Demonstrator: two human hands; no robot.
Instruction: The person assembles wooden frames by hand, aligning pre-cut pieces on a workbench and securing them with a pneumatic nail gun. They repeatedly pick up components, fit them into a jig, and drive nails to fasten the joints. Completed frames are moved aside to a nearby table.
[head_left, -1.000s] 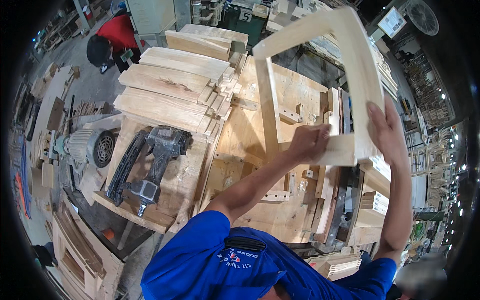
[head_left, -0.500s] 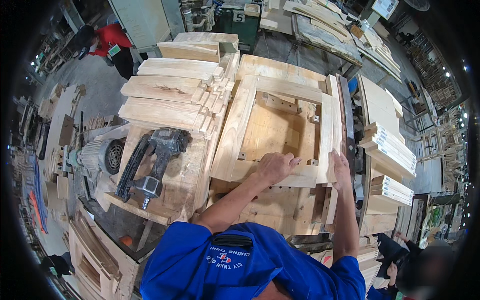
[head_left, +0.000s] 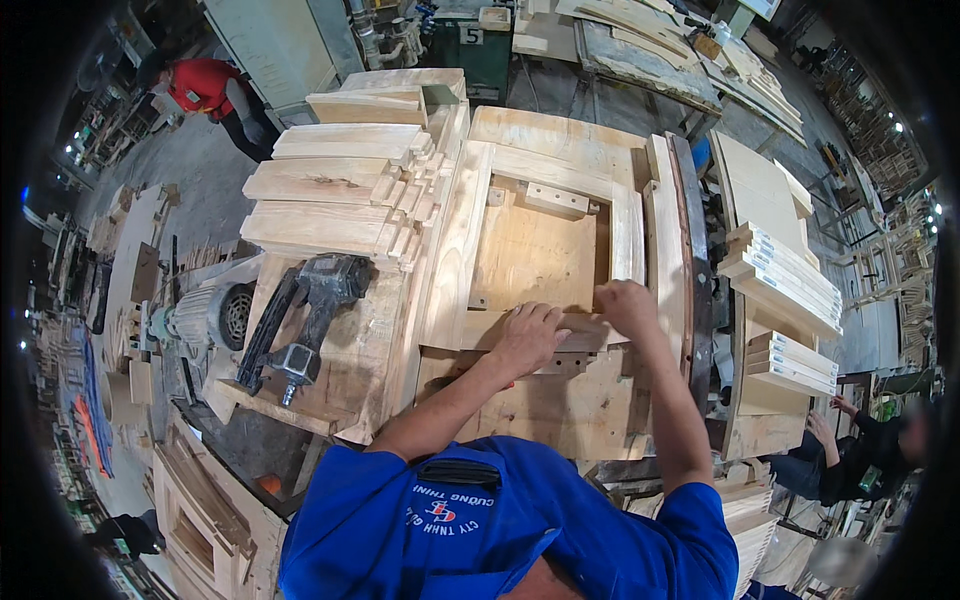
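Note:
A pale wooden frame [head_left: 466, 240] lies on a plywood jig board [head_left: 550, 128] in front of me. The near rail of the frame runs under my left hand [head_left: 530, 336], whose fingers bend over its upper edge. At the near right corner my right hand [head_left: 627, 308] is closed in a fist around the wood, and it hides the joint there. Inside the frame's opening are small wooden blocks [head_left: 557, 199] fixed to the board. Another drilled block [head_left: 565, 364] sits just below the near rail.
Left of the jig lies a black nail gun [head_left: 330, 285] on plywood, below stacked wooden slats [head_left: 320, 180]. A motor [head_left: 215, 315] stands farther left. Bundled strips [head_left: 785, 280] lie on a bench to the right. A person in red [head_left: 205, 88] and one in black [head_left: 860, 460] are nearby.
My right hand has moved from the outer right side of the frame inward to its near corner and closed. The frame's right side now lies farther from the jig's right edge.

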